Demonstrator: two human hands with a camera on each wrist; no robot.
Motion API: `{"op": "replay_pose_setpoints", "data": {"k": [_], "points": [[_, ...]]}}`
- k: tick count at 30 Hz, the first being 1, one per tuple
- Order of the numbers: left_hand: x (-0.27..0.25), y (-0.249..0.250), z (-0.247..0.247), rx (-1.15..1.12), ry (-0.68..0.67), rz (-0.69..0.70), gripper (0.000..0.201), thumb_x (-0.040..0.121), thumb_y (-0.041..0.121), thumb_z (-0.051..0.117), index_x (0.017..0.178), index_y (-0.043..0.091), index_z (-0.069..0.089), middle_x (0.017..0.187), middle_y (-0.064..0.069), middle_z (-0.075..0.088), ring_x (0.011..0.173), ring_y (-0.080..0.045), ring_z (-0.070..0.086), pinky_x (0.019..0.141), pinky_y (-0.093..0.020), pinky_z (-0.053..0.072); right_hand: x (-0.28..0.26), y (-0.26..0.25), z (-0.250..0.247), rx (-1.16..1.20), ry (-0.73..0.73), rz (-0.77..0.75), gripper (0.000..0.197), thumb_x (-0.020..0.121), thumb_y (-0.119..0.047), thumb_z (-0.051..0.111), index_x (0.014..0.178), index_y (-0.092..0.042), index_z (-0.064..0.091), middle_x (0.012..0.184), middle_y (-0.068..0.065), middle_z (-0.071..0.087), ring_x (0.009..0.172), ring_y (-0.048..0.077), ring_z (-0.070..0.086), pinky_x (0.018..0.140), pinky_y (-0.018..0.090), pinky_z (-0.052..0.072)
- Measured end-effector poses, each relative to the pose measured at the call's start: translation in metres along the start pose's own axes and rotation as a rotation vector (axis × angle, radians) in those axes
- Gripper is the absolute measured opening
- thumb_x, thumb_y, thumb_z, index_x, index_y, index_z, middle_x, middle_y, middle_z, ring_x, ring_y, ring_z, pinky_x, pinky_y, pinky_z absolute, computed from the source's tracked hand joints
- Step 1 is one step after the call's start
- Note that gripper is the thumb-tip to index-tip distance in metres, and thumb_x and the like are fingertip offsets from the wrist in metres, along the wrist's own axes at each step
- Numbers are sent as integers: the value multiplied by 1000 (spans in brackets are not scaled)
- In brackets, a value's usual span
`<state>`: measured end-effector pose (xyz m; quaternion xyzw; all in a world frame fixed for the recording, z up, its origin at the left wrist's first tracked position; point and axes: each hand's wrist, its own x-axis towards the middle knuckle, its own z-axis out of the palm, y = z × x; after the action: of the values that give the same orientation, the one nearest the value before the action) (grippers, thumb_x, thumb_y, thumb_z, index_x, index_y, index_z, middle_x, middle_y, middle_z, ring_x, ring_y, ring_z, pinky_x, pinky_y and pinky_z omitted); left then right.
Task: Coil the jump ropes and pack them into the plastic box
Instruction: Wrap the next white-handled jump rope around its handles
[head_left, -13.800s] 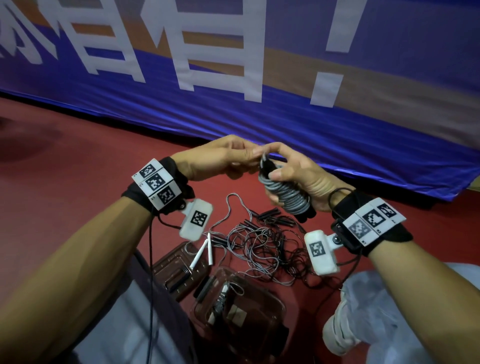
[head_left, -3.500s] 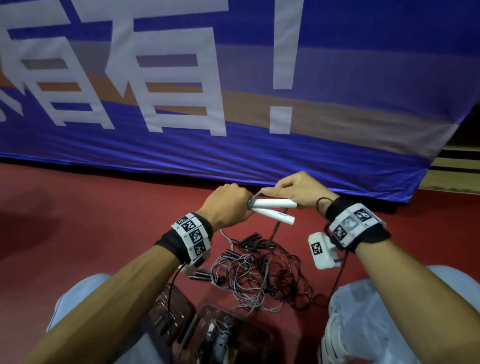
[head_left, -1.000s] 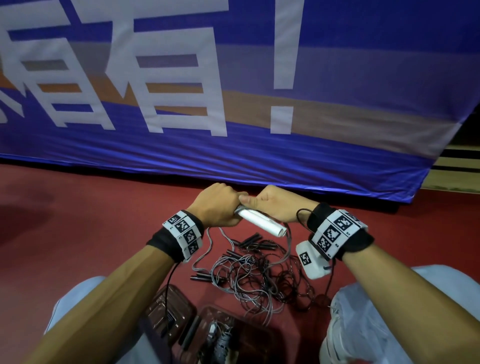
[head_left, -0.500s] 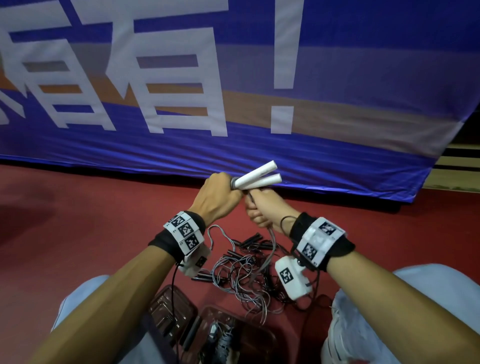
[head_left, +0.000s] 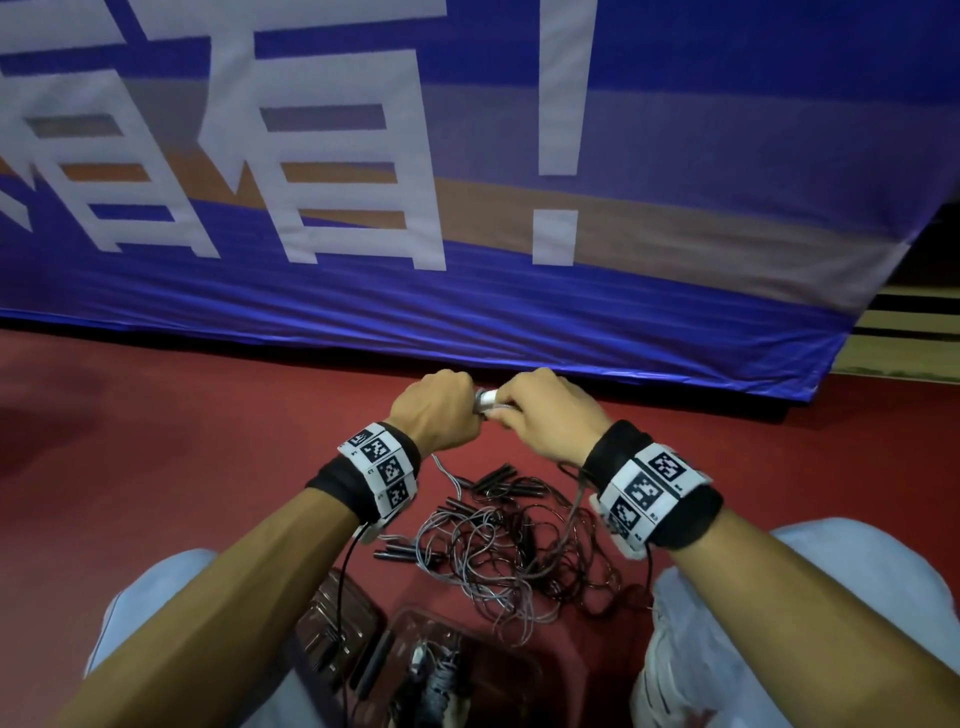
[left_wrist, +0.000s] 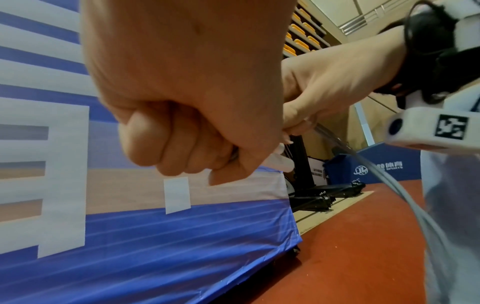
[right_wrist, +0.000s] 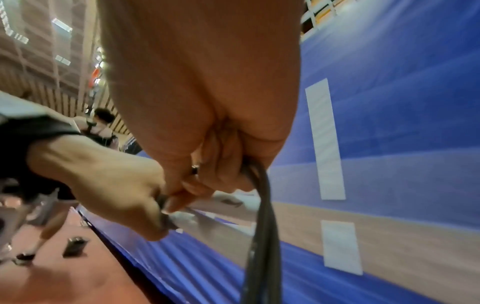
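Both hands clenched on the white jump-rope handles

The left hand (head_left: 434, 410) and right hand (head_left: 550, 413) now meet knuckle to knuckle, the white handles (head_left: 487, 400) almost hidden — half a second ago they jutted toward 2 o'clock; grey cord (left_wrist: 405, 197) trails to the tangled ropes (head_left: 514, 540) at 6 o'clock, above the plastic box (head_left: 415, 629).

A blue banner (head_left: 467, 312) with big white characters hangs before me above the red floor (head_left: 156, 441). Off to my right I see orange seats (left_wrist: 301, 43), a blue bin (left_wrist: 337, 168) and a folded black stand (left_wrist: 327, 197).
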<state>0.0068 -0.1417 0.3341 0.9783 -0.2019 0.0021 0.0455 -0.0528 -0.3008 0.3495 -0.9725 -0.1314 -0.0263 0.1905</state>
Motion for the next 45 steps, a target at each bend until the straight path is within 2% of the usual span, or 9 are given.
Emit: {"op": "replay_pose_setpoints", "data": {"k": [5, 10, 14, 18, 23, 31, 37, 41, 45], "points": [[4, 2, -5, 137, -60, 190, 33, 86, 42, 59, 66, 17, 52, 68, 0, 54, 64, -27, 58, 56, -31, 40, 0, 13, 0, -105, 84, -45, 44, 97, -58, 59, 74, -21, 63, 71, -4, 60, 62, 19, 54, 53, 33, 35], [3, -2, -3, 268, 2, 368, 50, 80, 69, 57, 65, 22, 56, 63, 0, 58, 61, -25, 59, 58, -29, 42, 1, 21, -6, -18, 151, 33, 67, 70, -81, 69, 65, -15, 56, 70, 1, 61, 62, 22, 57, 56, 38, 48], [1, -2, -6, 326, 43, 399, 38, 81, 56, 58, 68, 19, 60, 71, -5, 66, 67, -29, 64, 59, -29, 39, 2, 23, -9, 108, 78, 69, 60, 63, -83, 70, 75, -24, 66, 71, -7, 66, 64, 13, 61, 57, 36, 51], [1, -9, -9, 386, 60, 433, 31, 84, 46, 56, 74, 17, 63, 76, -7, 68, 70, -32, 64, 59, -31, 36, 7, 23, -4, 183, 7, 72, 57, 73, -77, 69, 68, -20, 72, 55, 2, 59, 50, 15, 49, 50, 34, 41], [1, -14, -12, 410, 89, 503, 29, 86, 42, 52, 72, 17, 57, 76, -7, 68, 70, -34, 64, 58, -32, 35, 9, 20, 0, 318, -59, 18, 74, 82, -68, 69, 60, 1, 54, 54, 8, 32, 53, 25, 25, 52, 36, 23], [-1, -20, -19, 442, 226, 606, 32, 70, 39, 73, 55, 17, 56, 49, -5, 59, 42, -34, 57, 46, -25, 26, 11, 17, -10, 400, -159, -15, 54, 88, -58, 70, 63, -10, 71, 54, 3, 40, 54, 15, 28, 51, 30, 24], [-2, -17, -11, 303, 357, 729, 35, 76, 42, 43, 55, 16, 52, 44, -1, 52, 32, -30, 48, 43, -22, 24, 8, 18, -25, 406, -354, -8, 48, 92, -60, 63, 81, -17, 81, 58, 5, 45, 47, 14, 26, 45, 25, 21], [-2, -17, -10, 214, 431, 780, 34, 81, 41, 45, 62, 14, 52, 47, -1, 53, 34, -29, 47, 39, -24, 30, -1, 23, -30, 662, -516, 33, 62, 91, -65, 57, 91, -8, 82, 80, 11, 75, 52, 15, 39, 46, 25, 26], [-1, -18, -17, 127, 527, 785, 33, 86, 38, 47, 64, 13, 51, 48, -1, 50, 33, -28, 44, 37, -25, 29, 2, 23, -28, 838, -526, 39, 64, 90, -64, 56, 84, -5, 78, 78, 20, 70, 49, 17, 40, 45, 25, 29]]}}
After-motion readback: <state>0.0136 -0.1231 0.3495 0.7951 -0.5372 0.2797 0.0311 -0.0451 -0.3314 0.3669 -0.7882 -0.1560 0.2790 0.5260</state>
